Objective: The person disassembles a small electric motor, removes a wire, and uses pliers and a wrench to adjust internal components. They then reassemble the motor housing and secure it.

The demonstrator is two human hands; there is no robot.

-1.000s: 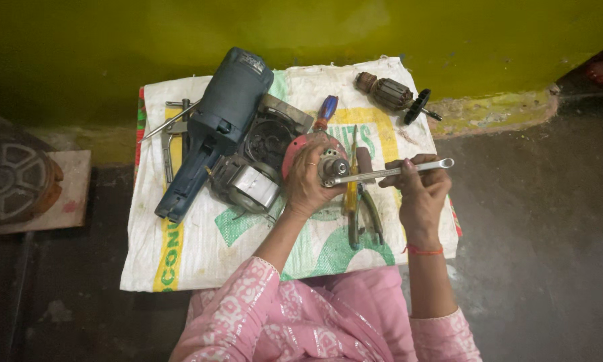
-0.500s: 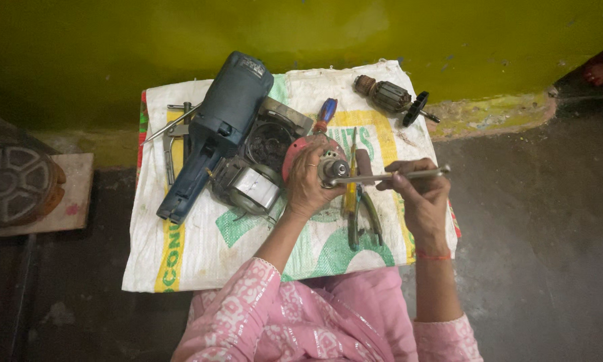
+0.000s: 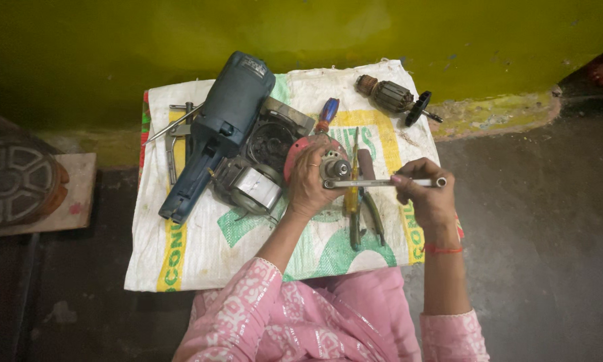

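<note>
At the centre of the frame our left hand (image 3: pixel 309 186) is clenched over the red round metal gear housing (image 3: pixel 306 149), fingers curled across its top, pressing it down on the sack. Our right hand (image 3: pixel 427 196) is closed around the far end of a long thin steel spanner (image 3: pixel 382 182), which lies level across the middle of the frame with its left end seated on the grey spindle nut (image 3: pixel 338 168) of the housing.

Compared with half a second ago, we see the spanner lower at its right end: it sloped up to the right before and now lies nearly flat, and our right hand has come down with it. The left hand keeps the same grip.

Everything rests on a white woven plastic sack (image 3: pixel 201 251) with green and yellow print, spread over a low table. To the upper left of the housing lie a dark blue power tool body (image 3: pixel 221 127), a black square motor casing (image 3: pixel 275 137) and a grey metal stator block (image 3: pixel 254 188). A blue-and-red-handled screwdriver (image 3: pixel 325 115) lies just above the housing, pliers with dark handles (image 3: pixel 370 208) beneath the spanner, and a copper-wound armature (image 3: pixel 395 99) at the upper right. Behind runs a yellow-green wall (image 3: pixel 382 27); the grey concrete floor (image 3: pixel 543 234) fills the right.
</note>
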